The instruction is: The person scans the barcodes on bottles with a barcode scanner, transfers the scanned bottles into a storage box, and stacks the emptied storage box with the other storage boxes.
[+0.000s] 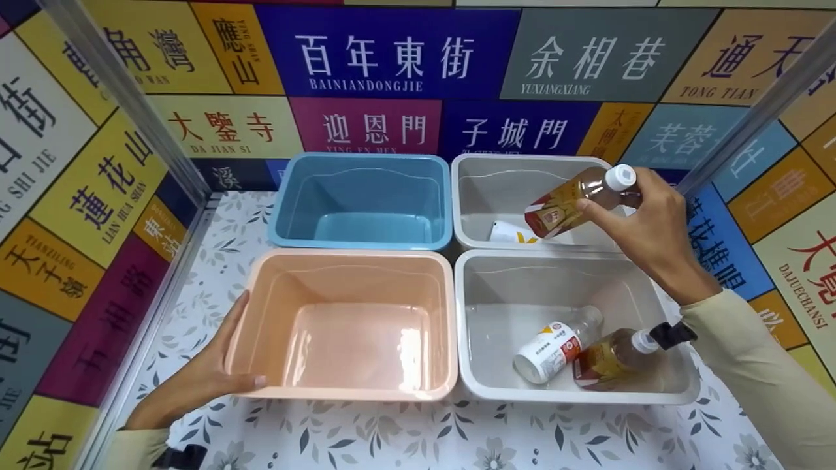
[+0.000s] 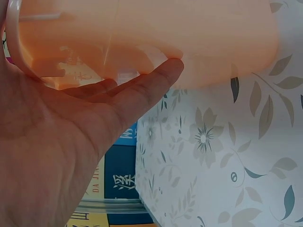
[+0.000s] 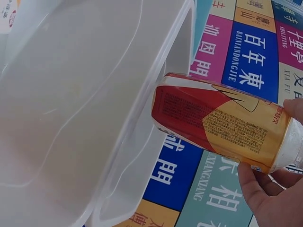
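Pinches a tilted bottle (image 1: pixel 555 209) near its white cap (image 1: pixel 620 177), between thumb and bent fingers of the right hand (image 1: pixel 656 225), at upper right of the head view. Points the bottle's base lower left, above the upper-right grey bin (image 1: pixel 480 196). Rests the left hand (image 1: pixel 209 372), lower left, with fingers extended along the peach bin's (image 1: pixel 274 257) outer wall and thumb at its near corner. Slants a sleeve (image 1: pixel 757 359) in from lower right.

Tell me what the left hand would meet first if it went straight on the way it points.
The peach plastic bin. The left hand touches its near left corner, so moving on would likely just press into or slide along it.
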A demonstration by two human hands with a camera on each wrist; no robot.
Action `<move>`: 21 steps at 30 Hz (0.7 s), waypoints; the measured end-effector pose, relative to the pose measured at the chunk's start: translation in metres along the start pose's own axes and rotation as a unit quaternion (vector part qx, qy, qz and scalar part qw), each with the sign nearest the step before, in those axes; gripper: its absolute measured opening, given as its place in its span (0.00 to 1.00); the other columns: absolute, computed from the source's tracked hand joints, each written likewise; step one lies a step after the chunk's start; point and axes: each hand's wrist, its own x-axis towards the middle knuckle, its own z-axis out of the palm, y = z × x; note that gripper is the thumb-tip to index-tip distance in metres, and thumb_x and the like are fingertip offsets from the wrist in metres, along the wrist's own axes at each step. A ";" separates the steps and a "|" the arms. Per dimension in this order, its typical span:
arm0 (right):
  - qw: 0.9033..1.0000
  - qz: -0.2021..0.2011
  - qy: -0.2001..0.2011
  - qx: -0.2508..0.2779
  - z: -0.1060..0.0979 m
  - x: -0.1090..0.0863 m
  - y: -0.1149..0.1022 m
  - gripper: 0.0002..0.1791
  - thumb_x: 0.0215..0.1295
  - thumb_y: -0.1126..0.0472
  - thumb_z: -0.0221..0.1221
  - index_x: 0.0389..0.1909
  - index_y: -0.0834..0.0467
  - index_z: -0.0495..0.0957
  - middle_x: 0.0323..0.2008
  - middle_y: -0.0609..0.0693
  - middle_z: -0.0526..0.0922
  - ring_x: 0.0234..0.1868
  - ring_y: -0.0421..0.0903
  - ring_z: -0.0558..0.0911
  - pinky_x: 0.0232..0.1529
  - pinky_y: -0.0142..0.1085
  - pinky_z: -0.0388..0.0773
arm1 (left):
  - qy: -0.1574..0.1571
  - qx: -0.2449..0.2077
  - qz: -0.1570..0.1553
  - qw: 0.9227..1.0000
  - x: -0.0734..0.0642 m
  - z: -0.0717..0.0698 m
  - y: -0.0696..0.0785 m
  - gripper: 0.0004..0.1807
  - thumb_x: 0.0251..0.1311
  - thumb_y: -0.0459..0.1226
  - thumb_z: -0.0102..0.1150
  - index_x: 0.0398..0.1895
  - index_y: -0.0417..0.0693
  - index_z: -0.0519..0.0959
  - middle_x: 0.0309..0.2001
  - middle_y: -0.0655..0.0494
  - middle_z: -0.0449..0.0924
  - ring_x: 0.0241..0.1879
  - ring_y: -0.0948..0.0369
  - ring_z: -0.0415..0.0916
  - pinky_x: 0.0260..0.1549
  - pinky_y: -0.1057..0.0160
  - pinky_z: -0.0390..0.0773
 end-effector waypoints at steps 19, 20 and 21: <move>0.999 -0.013 -0.013 0.027 0.020 0.009 -0.016 0.36 0.54 0.44 0.74 0.57 0.61 0.77 0.47 0.50 0.80 0.49 0.43 0.80 0.47 0.22 0.77 | 0.004 0.003 0.001 1.000 0.000 -0.001 -0.001 0.67 0.53 0.32 0.71 0.78 0.86 0.32 0.79 0.50 0.43 0.59 0.38 0.68 0.50 0.48 0.78; 0.999 -0.014 -0.013 0.029 0.021 0.009 -0.016 0.36 0.54 0.44 0.74 0.57 0.61 0.77 0.47 0.50 0.80 0.48 0.43 0.80 0.47 0.22 0.77 | 0.005 0.006 0.002 1.000 0.000 -0.001 -0.001 0.67 0.53 0.32 0.71 0.78 0.86 0.32 0.80 0.52 0.41 0.59 0.39 0.68 0.51 0.49 0.78; 0.999 -0.017 -0.012 0.031 0.022 0.010 -0.017 0.35 0.54 0.44 0.74 0.57 0.61 0.77 0.47 0.50 0.80 0.48 0.43 0.81 0.46 0.22 0.77 | 0.007 0.009 0.004 1.000 0.000 -0.001 -0.002 0.67 0.53 0.32 0.71 0.78 0.86 0.32 0.80 0.52 0.41 0.59 0.39 0.67 0.51 0.49 0.78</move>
